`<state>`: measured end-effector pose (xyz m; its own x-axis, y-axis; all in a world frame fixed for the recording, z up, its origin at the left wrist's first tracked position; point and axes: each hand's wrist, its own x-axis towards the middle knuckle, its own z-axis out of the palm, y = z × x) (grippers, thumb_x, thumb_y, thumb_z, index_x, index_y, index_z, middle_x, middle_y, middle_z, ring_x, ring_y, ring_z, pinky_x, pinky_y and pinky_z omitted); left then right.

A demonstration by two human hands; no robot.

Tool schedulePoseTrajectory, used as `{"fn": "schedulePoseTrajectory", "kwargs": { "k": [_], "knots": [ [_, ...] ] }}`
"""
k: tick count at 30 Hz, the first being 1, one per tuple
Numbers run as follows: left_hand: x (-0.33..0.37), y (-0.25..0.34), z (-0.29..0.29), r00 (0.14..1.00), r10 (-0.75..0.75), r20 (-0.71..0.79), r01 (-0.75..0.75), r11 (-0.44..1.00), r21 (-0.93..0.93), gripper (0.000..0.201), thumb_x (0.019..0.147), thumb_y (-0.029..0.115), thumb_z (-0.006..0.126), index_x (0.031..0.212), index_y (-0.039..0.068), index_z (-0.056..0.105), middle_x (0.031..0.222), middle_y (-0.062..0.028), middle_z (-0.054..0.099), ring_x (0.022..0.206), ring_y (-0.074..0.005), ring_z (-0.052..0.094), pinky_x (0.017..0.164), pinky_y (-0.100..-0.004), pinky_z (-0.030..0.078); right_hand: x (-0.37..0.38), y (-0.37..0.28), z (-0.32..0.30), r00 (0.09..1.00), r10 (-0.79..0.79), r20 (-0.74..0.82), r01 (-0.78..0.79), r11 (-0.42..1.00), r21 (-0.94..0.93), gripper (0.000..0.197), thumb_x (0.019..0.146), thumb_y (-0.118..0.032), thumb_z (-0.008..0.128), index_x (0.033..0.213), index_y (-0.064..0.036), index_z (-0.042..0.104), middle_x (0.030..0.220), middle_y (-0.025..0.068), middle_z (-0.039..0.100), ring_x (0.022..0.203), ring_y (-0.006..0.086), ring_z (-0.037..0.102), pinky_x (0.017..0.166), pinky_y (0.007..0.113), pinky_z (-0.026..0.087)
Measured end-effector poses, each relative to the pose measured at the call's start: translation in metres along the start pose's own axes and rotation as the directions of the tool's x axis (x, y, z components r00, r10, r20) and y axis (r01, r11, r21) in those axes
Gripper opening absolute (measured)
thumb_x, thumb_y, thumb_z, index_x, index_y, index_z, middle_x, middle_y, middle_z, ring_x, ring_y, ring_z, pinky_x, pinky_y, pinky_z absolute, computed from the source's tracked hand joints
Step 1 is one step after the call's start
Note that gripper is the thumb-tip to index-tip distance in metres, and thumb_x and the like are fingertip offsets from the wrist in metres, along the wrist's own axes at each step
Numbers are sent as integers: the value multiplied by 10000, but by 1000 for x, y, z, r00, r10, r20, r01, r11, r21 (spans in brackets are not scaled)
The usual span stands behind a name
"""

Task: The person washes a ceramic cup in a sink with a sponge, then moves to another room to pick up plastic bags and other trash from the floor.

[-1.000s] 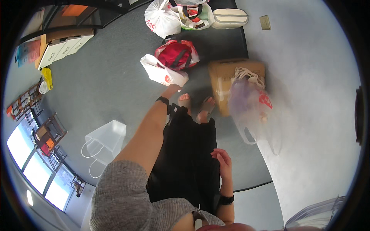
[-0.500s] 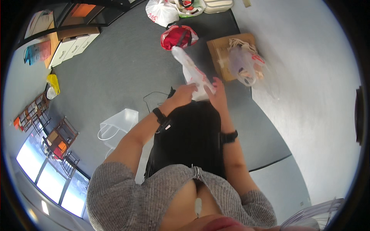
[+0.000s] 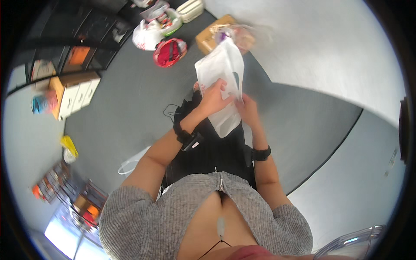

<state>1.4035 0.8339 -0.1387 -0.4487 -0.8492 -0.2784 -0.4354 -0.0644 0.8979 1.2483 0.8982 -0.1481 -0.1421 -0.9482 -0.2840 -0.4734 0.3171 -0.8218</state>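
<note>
A white plastic bag with reddish print hangs spread out in front of me, above my dark clothing. My left hand lies over the bag's near side, its fingers curled and closed on the plastic. At the bag's right edge, my right hand pinches the plastic with fingers closed. The two hands are close together near the bag's middle. The bag's lower end droops towards my lap. What the bag holds, if anything, cannot be seen.
Beyond the bag are a red bag, a stuffed white bag and a cardboard box with bags on it. A translucent bag lies on the floor at my left, with a white-drawer cabinet farther off.
The white bag has gone from a narrow, bunched strip to a wider, spread sheet held higher. Both hands have shifted their hold on it. My view has turned, so the room appears shifted.
</note>
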Motion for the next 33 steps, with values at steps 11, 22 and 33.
{"fn": "schedulePoseTrajectory", "kwargs": {
  "k": [11,22,33],
  "knots": [
    [-147,116,203,735,85,673,346,806,-480,273,801,23,546,1055,32,446,765,-41,557,603,-66,498,503,-198,373,-298,31,-122,805,191,-562,-74,972,224,345,759,-302,635,925,-8,562,728,184,601,705,320,606,613,376,453],
    [-175,231,269,691,474,546,-145,831,-537,380,793,-100,434,1152,21,411,1115,-80,547,593,-53,425,554,-179,368,-438,65,-209,23,414,-910,3,910,414,328,885,-287,496,871,31,578,661,40,559,648,76,447,584,260,409],
    [-73,269,326,581,523,623,-390,851,-351,436,786,-111,418,1193,40,385,1127,-89,541,741,-84,513,666,-198,395,-390,121,-307,-9,329,-944,-123,937,327,310,887,-286,498,859,13,575,579,10,496,580,65,400,506,252,373]
  ]
}}
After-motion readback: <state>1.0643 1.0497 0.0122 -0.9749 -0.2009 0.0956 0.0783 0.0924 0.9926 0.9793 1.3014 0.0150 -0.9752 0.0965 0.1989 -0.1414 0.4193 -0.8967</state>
